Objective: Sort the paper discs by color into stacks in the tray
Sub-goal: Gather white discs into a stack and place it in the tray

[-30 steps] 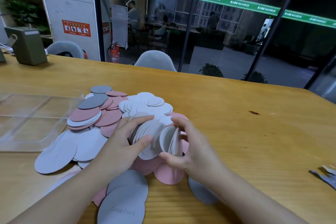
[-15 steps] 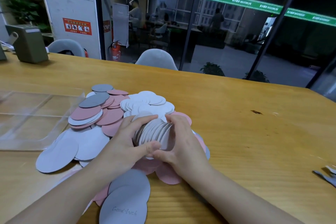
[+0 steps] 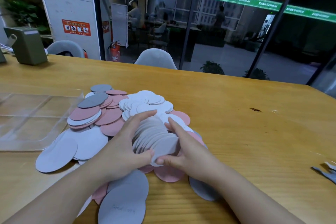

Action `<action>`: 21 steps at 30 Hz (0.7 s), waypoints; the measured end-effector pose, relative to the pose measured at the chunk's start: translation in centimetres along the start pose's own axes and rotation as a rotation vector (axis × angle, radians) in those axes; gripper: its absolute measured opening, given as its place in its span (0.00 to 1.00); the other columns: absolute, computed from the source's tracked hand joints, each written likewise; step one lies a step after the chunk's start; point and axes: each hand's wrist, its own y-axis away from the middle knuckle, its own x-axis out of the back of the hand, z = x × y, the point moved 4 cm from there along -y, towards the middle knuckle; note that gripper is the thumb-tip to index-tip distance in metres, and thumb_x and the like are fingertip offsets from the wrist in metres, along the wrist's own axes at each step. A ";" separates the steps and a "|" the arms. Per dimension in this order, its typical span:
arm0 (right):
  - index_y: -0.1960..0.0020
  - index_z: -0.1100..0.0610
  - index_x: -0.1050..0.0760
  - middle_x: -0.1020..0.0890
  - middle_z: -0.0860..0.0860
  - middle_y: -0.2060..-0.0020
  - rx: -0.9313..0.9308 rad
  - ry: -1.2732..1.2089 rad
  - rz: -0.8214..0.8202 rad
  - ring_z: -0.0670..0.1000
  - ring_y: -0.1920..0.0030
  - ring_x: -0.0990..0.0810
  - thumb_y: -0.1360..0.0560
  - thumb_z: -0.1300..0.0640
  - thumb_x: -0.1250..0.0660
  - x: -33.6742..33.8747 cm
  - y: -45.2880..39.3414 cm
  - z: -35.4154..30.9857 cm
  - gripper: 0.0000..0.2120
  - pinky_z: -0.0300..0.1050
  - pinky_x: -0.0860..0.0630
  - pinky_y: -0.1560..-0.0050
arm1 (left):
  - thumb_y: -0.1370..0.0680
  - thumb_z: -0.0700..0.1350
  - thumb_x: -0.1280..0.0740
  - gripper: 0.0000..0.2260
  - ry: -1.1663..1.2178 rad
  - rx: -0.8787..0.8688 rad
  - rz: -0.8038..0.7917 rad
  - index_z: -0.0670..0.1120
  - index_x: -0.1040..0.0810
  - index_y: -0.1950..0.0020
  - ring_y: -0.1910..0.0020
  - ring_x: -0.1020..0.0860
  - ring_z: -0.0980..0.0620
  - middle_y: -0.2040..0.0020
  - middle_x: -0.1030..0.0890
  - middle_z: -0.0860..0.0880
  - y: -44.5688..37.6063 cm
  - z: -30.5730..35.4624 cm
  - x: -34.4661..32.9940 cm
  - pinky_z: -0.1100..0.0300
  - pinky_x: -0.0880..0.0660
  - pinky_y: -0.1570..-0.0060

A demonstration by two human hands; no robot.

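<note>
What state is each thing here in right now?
White stack: fanned, gripped between both hands.
Left hand: curled round the stack.
Right hand: curled round the stack.
Tray: clear, no discs inside.
Loose discs: mixed, unsorted on the table.

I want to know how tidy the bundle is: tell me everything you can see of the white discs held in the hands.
The bundle of white discs is a fanned row of thin, matte, paper-like rounds, overlapping unevenly rather than squared up. It is held above the mixed pile, the left hand cupping its left side and the right hand its right, thumbs meeting at the near edge.
</note>
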 end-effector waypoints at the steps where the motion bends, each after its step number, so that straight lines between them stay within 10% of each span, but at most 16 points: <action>1: 0.25 0.46 0.53 0.40 0.36 0.32 -0.004 -0.002 -0.022 0.32 0.34 0.41 0.31 0.47 0.27 -0.1 0.2 0.0 0.45 0.28 0.42 0.37 | 0.38 0.57 0.37 0.34 -0.047 0.000 -0.041 0.76 0.44 0.35 0.35 0.36 0.71 0.35 0.38 0.70 0.1 0.1 -0.2 0.77 0.37 0.41; 16: 0.25 0.48 0.68 0.39 0.50 0.27 0.051 0.095 -0.124 0.52 0.29 0.36 0.26 0.57 0.39 -1.8 1.2 -1.6 0.43 0.43 0.36 0.32 | 0.41 0.63 0.53 0.36 -0.468 0.099 -0.187 0.68 0.71 0.40 0.37 0.56 0.71 0.36 0.55 0.65 0.9 0.4 -0.3 0.65 0.54 0.33; 19: 0.23 0.51 0.62 0.51 0.42 0.25 0.082 0.082 -0.175 0.38 0.27 0.52 0.26 0.61 0.44 -0.9 1.0 -1.8 0.38 0.37 0.52 0.27 | 0.39 0.63 0.47 0.38 -0.318 0.127 -0.206 0.66 0.63 0.32 0.31 0.53 0.68 0.33 0.55 0.67 1.1 -0.3 -0.2 0.66 0.50 0.33; 21: 0.24 0.57 0.46 0.43 0.44 0.25 0.125 0.118 -0.094 0.36 0.29 0.50 0.25 0.61 0.48 0.4 0.5 -1.5 0.29 0.29 0.54 0.31 | 0.36 0.61 0.43 0.39 -0.258 0.151 -0.195 0.62 0.57 0.28 0.31 0.46 0.65 0.31 0.50 0.66 1.4 -0.6 0.0 0.67 0.45 0.35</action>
